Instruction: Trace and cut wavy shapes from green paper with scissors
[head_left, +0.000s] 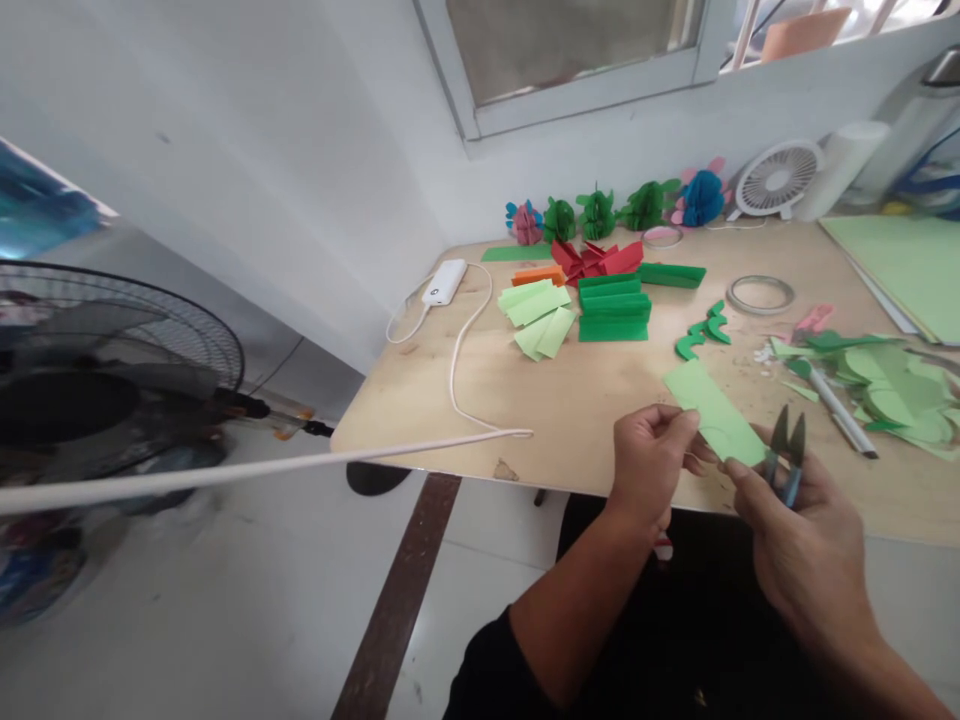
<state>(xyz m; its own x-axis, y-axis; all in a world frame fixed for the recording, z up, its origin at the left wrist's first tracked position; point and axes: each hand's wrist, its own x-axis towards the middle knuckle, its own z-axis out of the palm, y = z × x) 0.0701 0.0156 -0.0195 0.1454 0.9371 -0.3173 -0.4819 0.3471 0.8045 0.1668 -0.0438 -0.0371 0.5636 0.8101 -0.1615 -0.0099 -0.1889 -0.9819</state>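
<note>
My left hand [651, 458] pinches the near edge of a light green folded paper strip [712, 410], holding it just above the front edge of the wooden table [555, 400]. My right hand [799, 540] is closed round small snips [786, 455], whose blades point up beside the strip's right end. Its forefinger touches the strip's lower corner.
Folded stacks of light green [536, 315], dark green [613, 308] and red paper [596, 258] lie mid-table, with paper flowers [596, 213] along the wall. Green scraps and a pen [836, 405] sit at right. A power bank [444, 282] with white cable, tape rings and a desk fan [776, 180] are there too. A floor fan [97, 390] stands at left.
</note>
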